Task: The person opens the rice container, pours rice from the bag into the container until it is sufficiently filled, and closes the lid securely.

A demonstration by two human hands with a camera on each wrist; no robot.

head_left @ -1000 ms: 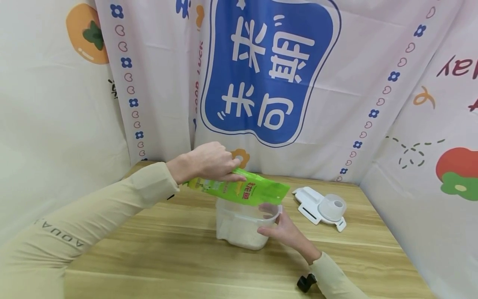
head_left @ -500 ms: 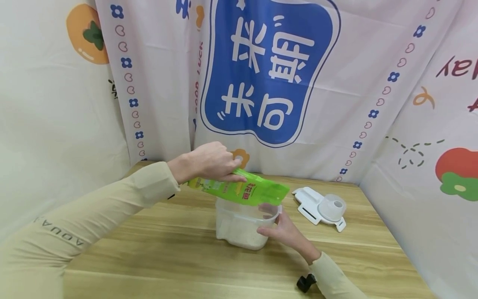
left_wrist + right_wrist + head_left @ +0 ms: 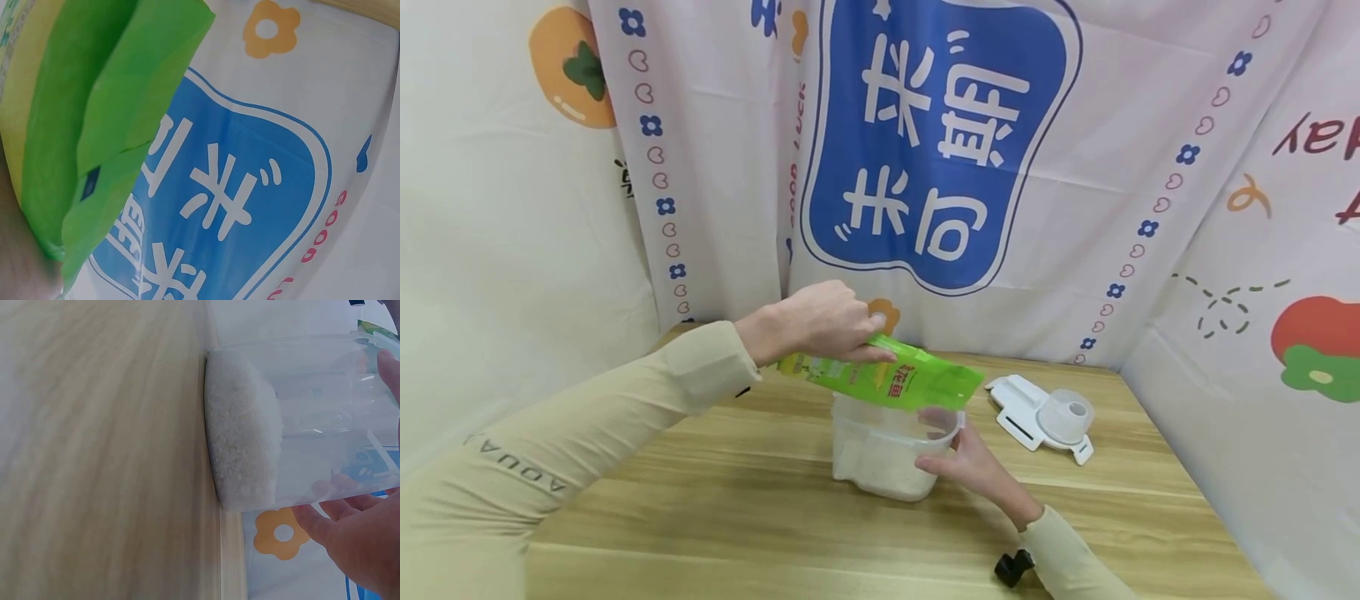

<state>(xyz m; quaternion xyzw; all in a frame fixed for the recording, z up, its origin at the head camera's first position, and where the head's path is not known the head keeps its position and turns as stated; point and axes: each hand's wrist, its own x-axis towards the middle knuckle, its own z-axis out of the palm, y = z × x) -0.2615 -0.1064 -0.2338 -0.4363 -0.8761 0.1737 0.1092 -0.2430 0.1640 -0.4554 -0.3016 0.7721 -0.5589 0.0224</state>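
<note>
My left hand (image 3: 827, 321) grips a bright green and yellow printed bag (image 3: 917, 379) from above. It lies tilted over a clear plastic container (image 3: 880, 458), its end toward the right rim. In the left wrist view the bag (image 3: 119, 112) has an open fold at its mouth. My right hand (image 3: 976, 468) holds the container's right side near the rim, thumb in front and fingers behind. White rice (image 3: 240, 437) fills the bottom part of the upright container in the right wrist view. No falling grains can be made out; the bag's inside is hidden.
To the right of the container lies a white lid (image 3: 1018, 408), with a translucent cup (image 3: 1067, 415) on it. The wooden table (image 3: 760, 517) meets printed curtains (image 3: 1075, 208) behind and at both sides. A small black object (image 3: 1013, 568) sits by the right sleeve.
</note>
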